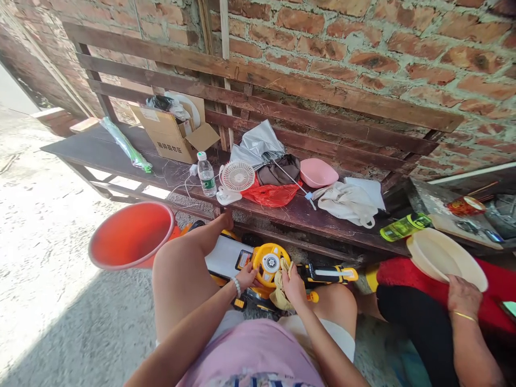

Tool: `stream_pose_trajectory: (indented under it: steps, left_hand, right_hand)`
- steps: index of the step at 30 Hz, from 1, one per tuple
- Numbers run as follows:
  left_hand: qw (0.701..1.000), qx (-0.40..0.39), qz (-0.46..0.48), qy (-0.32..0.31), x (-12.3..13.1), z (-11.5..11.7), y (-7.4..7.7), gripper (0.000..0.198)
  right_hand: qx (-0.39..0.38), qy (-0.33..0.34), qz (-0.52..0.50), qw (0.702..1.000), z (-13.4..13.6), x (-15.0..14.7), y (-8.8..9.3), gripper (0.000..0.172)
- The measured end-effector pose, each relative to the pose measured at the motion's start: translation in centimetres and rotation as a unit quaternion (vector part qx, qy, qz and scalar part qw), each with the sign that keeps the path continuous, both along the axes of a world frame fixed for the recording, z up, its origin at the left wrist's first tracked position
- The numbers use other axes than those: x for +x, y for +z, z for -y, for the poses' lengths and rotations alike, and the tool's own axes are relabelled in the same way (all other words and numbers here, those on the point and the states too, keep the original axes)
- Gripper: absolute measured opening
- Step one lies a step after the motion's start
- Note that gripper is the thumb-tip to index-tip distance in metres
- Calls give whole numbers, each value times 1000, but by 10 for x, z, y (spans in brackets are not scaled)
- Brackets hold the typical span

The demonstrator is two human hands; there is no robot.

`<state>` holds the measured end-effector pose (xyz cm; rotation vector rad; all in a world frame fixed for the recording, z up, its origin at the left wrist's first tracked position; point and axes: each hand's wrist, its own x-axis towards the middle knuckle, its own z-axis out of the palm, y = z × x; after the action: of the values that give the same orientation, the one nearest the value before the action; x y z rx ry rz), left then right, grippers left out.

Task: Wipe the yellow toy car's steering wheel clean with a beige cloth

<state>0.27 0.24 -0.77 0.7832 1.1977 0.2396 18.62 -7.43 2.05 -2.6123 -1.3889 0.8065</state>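
At the frame's lower centre, the right hand [294, 285] grasps a crumpled beige cloth [279, 296] in bent fingers, at the round yellow plastic steering wheel [271, 262] of a yellow-and-black toy vehicle [223, 257]; the left hand [245, 276] touches the rim, whether clenched I cannot tell.

**Crumpled cloth [280, 299] at the rim of a yellow steering wheel [271, 262]**

The steering wheel is round, its face turned upward, with a grey-and-white hub. It belongs to a yellow, black and pale grey toy vehicle [224, 257], whose smooth grey panel extends left of the wheel. The yellowish-tan cloth is bunched against the wheel's right side, its loose folds hanging below.
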Motion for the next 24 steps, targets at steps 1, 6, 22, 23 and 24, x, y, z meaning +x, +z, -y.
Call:
stream_pose_trajectory:
  steps: [1, 6, 22, 23, 24]
  left_hand:
    - [1000, 1, -2, 3, 0, 1, -1, 28]
    - [1000, 5, 4, 13, 2, 3, -6, 29]
    - [999, 32, 16, 25, 0, 2, -7, 19]
    - [999, 30, 22, 28, 0, 2, -7, 19]
    - [999, 29, 26, 29, 0, 2, -7, 19]
  right_hand:
    - [-3, 7, 0, 1000, 5, -2, 1, 60]
    - [2, 79, 26, 997, 14, 5, 28, 52]
    - [-32, 213, 62, 975, -73, -12, 59, 35]
    - [-35, 206, 66, 976, -72, -12, 58, 36]
    - [-36, 194, 73, 978, -70, -14, 57, 37]
